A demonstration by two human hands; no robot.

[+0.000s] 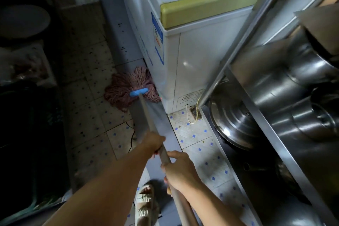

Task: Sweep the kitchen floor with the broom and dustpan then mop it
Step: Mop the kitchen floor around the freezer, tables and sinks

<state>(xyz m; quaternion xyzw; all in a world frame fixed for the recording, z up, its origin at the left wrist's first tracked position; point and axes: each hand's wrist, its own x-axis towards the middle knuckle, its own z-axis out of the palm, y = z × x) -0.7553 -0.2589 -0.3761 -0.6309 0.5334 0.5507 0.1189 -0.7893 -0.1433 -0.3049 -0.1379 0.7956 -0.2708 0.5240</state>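
1. We are gripping the mop handle with both hands: our left hand is wrapping its fingers round the shaft further down toward the head, and our right hand is closing round it higher up, nearer our body, thumb lying along the top. Neither hand is loose; both are curled fully about the pole.
2. Both forearms are reaching forward and down from the bottom edge of the view, the left arm stretching out nearly straight, the right bending closer in, so the handle is slanting away from us toward the floor.
3. The mop head, pink strands under a blue clamp, is lying spread on the tiled floor, pressing right up against the bottom front corner of the white chest freezer.
4. We are judging that the sweeping stage is behind us, since no broom or dustpan is showing and the mop is in use. Mopping looks to be under way rather than finished.
5. Specks and a loose yellow cord are sitting on the floor beside the freezer's base, next to the steel rack of pots, so that strip probably is waiting for the mop.
6. Our sandalled foot is standing on the floor below the hands.
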